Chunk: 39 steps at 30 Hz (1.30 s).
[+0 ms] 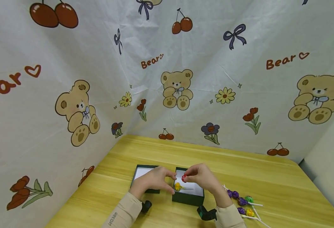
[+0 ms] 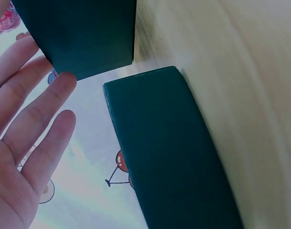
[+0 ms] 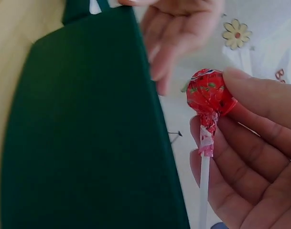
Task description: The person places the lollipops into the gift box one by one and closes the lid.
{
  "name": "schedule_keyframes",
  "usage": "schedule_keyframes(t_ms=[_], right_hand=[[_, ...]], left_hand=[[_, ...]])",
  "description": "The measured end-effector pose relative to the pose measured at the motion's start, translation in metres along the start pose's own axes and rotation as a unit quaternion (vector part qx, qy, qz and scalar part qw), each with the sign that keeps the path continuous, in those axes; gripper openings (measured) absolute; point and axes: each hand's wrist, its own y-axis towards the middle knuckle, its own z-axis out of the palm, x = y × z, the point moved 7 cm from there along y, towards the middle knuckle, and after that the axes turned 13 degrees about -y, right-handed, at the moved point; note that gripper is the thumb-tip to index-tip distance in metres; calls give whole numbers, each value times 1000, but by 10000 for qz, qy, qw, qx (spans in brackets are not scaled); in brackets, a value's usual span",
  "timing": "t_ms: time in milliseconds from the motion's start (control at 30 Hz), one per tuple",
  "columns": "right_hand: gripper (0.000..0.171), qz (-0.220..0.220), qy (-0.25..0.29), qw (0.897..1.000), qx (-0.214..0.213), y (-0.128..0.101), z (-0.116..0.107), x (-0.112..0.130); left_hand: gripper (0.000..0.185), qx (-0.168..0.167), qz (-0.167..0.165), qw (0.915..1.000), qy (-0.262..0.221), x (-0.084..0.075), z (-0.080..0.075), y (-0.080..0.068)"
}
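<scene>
Hands at work over two dark green boxes on a yellow wooden table (image 1: 241,171), seen from the head camera and both wrist cameras.

Right hand (image 1: 201,178): fingers curled around a red lollipop (image 1: 184,178), wrapped head pinched between thumb and fingertips, white stick lying across the palm as seen in the right wrist view (image 3: 211,98). Held over the far left corner of the right-hand green box (image 1: 188,197), above its white lining and not touching it.

Left hand (image 1: 153,180): fingers relaxed and nearly straight, holding nothing; palm and fingers (image 2: 26,143) spread in the left wrist view. Placed over the gap between the two boxes, fingertips reaching the left edge of the right-hand box; contact with that edge cannot be told.

Yellow lollipop (image 1: 177,186): lying inside the right-hand green box on the white lining, head toward the left wall, stick pointing right, just below the red one.

Left-hand green box (image 1: 139,174): open, white inside, partly covered by the left hand, set just beside the right-hand box; dark green outer walls of both visible in the left wrist view (image 2: 169,152).

Loose lollipops (image 1: 242,201): purple, green and yellow heads with white sticks, in a group on the table to the right of the right wrist, apart from the boxes.

Backdrop: white cloth (image 1: 167,63) printed with bears, cherries, bows and flowers, rising behind and to the left of the table.
</scene>
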Motion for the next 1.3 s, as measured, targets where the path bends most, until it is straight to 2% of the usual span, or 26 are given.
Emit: schedule_keyframes(t_ms=[400, 933, 1300], right_hand=[[6, -24, -102, 9986, 512, 8, 34, 0], [7, -39, -618, 9968, 500, 11, 48, -7], [9, -100, -894, 9955, 285, 13, 52, -14]], left_hand=[[46, -16, 129, 9999, -13, -1, 0, 0], [48, -26, 124, 9999, -49, -1, 2, 0], [49, -33, 155, 9999, -21, -1, 1, 1]])
